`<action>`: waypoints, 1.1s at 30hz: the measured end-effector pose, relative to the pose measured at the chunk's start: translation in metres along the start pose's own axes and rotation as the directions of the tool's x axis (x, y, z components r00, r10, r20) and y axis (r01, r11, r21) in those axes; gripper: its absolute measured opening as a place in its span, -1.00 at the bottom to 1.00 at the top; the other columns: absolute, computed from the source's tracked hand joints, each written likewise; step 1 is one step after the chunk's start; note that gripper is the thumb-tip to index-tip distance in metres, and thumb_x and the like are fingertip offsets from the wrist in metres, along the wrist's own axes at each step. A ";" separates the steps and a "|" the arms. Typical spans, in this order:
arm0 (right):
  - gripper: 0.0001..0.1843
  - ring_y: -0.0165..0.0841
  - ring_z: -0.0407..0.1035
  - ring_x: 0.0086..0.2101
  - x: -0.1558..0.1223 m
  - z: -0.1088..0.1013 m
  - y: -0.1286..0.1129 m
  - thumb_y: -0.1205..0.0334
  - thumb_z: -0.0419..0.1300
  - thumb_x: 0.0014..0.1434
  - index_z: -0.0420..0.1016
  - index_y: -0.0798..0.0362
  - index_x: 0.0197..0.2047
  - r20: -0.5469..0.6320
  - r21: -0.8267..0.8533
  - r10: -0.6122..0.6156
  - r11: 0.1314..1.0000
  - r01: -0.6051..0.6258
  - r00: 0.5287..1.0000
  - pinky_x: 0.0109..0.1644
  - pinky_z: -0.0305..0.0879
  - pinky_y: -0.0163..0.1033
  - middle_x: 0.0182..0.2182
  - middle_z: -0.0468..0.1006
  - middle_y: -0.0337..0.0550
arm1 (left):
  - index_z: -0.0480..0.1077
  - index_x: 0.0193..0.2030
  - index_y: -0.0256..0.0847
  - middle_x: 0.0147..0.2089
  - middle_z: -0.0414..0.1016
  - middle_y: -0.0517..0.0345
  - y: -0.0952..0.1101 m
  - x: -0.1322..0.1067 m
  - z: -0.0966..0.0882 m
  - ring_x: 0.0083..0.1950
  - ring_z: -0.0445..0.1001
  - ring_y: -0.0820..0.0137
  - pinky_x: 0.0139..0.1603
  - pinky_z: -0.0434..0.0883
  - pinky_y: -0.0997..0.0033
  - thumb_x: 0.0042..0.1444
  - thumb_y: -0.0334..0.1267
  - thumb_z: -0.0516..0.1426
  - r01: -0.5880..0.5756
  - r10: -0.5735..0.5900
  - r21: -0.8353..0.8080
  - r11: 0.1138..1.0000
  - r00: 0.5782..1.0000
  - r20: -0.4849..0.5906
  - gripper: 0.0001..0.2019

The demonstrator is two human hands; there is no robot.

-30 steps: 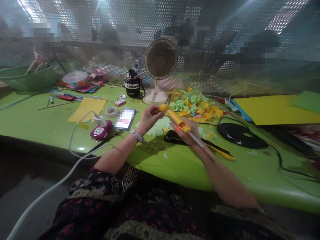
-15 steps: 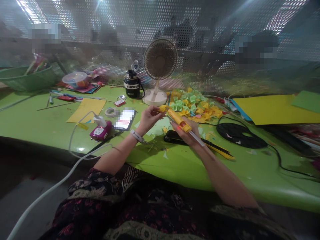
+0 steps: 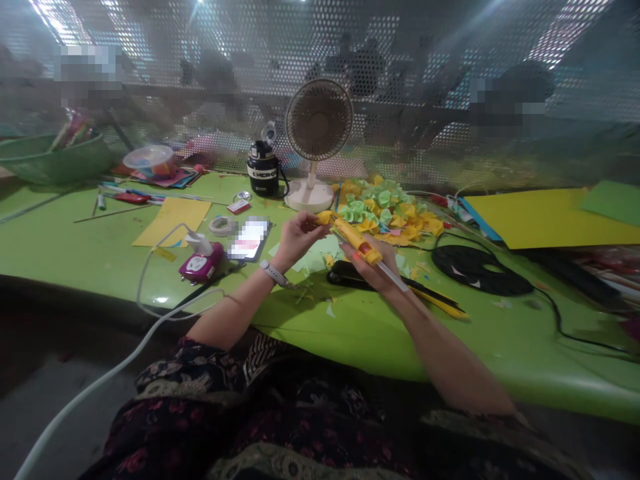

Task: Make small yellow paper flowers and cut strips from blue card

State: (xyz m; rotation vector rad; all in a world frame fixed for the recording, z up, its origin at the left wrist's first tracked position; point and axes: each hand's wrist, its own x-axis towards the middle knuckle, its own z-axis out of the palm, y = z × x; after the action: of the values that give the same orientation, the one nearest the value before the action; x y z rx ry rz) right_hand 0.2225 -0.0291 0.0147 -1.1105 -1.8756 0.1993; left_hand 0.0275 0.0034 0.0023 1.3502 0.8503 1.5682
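Observation:
My right hand (image 3: 374, 263) is wrapped around a yellow hot glue gun (image 3: 357, 239), its red light lit and a clear glue stick (image 3: 393, 275) jutting from the rear. The gun's tip points at a small folded yellow paper piece (image 3: 325, 218), which the fingers of my left hand (image 3: 300, 235) pinch. Whether the tip touches the paper I cannot make out. Beneath the hands lie pale green paper scraps (image 3: 320, 255) and a black tool with yellow edges (image 3: 350, 275). Just behind is a heap of folded green and yellow paper pieces (image 3: 387, 208).
A white fan (image 3: 311, 193) and a black bottle (image 3: 263, 175) stand at the back. To the left are a phone (image 3: 250, 239), a tape roll (image 3: 221, 225) and a purple power socket (image 3: 203, 263) with a white cable. On the right lie a black disc (image 3: 480, 270) and yellow sheets (image 3: 550, 217).
The view has shifted very slightly. Both hands, the glue gun and the yellow paper piece keep practically the same position.

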 end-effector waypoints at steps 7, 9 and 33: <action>-0.47 -0.36 0.18 -0.53 0.000 -0.003 -0.003 -0.25 0.20 0.19 0.15 -0.05 -0.53 0.015 -0.003 0.002 1.000 -0.002 1.000 -0.39 0.14 -0.19 -0.59 0.28 -0.25 | 0.36 -0.30 -0.24 -0.40 0.61 0.14 -0.001 0.000 0.000 -0.34 0.64 0.40 -0.32 0.55 0.46 -0.09 -0.14 0.43 -0.013 0.013 -0.008 1.000 1.000 0.002 -0.63; -0.48 -0.36 0.19 -0.53 -0.001 -0.004 -0.004 -0.24 0.22 0.19 0.16 -0.05 -0.53 0.024 -0.009 0.008 1.000 -0.007 1.000 -0.39 0.14 -0.19 -0.59 0.30 -0.24 | 0.37 -0.31 -0.24 -0.39 0.61 0.13 -0.002 0.000 0.000 -0.35 0.63 0.41 -0.32 0.55 0.46 -0.09 -0.15 0.43 -0.016 0.016 -0.006 1.000 1.000 0.000 -0.63; -0.48 -0.36 0.19 -0.53 -0.002 -0.002 -0.001 -0.26 0.20 0.18 0.20 -0.04 -0.53 0.029 0.009 0.015 1.000 -0.015 0.999 -0.41 0.13 -0.19 -0.59 0.32 -0.23 | 0.37 -0.31 -0.24 -0.38 0.61 0.14 -0.002 0.000 -0.001 -0.34 0.63 0.41 -0.29 0.56 0.43 -0.08 -0.21 0.42 -0.013 0.013 -0.010 1.000 1.000 -0.001 -0.67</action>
State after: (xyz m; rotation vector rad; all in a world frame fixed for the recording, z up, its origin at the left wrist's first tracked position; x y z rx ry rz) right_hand 0.2240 -0.0318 0.0154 -1.1211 -1.8905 0.2343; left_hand 0.0272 0.0046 0.0008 1.3506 0.8352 1.5818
